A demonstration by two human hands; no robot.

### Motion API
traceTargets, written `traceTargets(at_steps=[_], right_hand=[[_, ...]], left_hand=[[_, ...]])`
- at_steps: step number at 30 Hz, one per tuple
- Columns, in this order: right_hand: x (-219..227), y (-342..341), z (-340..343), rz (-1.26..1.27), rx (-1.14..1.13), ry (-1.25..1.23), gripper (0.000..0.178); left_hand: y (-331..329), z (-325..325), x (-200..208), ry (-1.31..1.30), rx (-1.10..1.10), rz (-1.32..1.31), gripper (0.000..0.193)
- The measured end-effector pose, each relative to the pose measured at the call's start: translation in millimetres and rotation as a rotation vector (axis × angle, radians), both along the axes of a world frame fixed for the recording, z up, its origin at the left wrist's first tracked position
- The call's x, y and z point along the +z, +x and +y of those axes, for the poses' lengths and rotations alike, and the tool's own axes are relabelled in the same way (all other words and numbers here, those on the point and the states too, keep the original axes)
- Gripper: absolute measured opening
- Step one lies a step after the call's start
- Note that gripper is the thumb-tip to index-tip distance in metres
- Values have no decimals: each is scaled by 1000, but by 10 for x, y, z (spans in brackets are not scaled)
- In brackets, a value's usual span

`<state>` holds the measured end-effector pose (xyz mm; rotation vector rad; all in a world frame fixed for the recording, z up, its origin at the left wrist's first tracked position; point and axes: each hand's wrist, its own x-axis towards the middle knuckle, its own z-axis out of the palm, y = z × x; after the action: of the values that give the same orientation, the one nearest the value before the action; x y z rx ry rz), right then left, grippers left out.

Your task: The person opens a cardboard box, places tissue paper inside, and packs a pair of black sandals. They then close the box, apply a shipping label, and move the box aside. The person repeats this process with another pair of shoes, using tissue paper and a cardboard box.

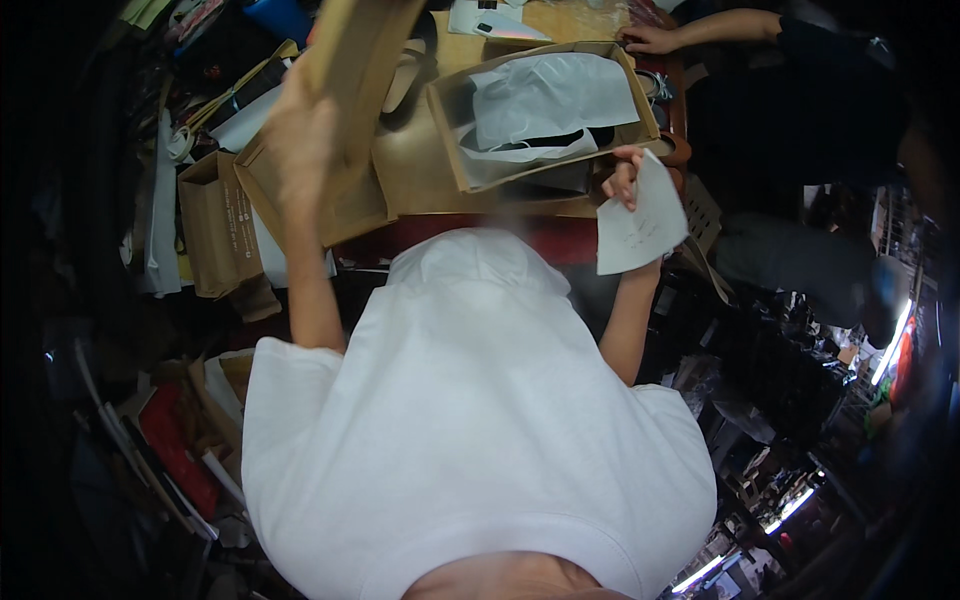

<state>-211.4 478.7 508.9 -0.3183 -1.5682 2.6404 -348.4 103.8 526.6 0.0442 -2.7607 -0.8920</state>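
Observation:
My left hand [300, 135], smeared by motion, grips the edge of a brown cardboard box or lid [360, 70], tilted up above the table's left part. Between the fingers of my right hand [622, 182] is a white sheet of paper [645, 220] with faint handwriting, hanging at the table's near right edge. An open cardboard box [450, 130] sits on the table between my hands. White tissue paper [555, 95] lies in it, with something dark showing beneath. A beige sandal [403, 75] lies just right of the raised cardboard.
A phone [512, 30] lies at the far side of the wooden table [405, 180]. Another person's hand [652, 40] rests at the far right. Brown shoes [672, 150] stand along the right edge. A brown paper bag [218, 225] and clutter crowd the left.

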Motion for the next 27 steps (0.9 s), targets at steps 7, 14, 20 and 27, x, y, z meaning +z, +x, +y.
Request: traceTargets(at_steps=[7,14,20,27], right_hand=[[-129,-172,-27,-402,-87,129,55],[-438,-106,185,-388,-231,146,37],[-674,-276,354,-276,-374,320,40],[-615,-324,485,-494,-315,254,44]], left_hand=[[464,1852,-13,-241,-794,321,59],[-267,1761,-414,-197,-849,448,59],[-936,1745,-477,-45,-790,-454,69],[-808,1827,-422,-127,-797,-182,69]])
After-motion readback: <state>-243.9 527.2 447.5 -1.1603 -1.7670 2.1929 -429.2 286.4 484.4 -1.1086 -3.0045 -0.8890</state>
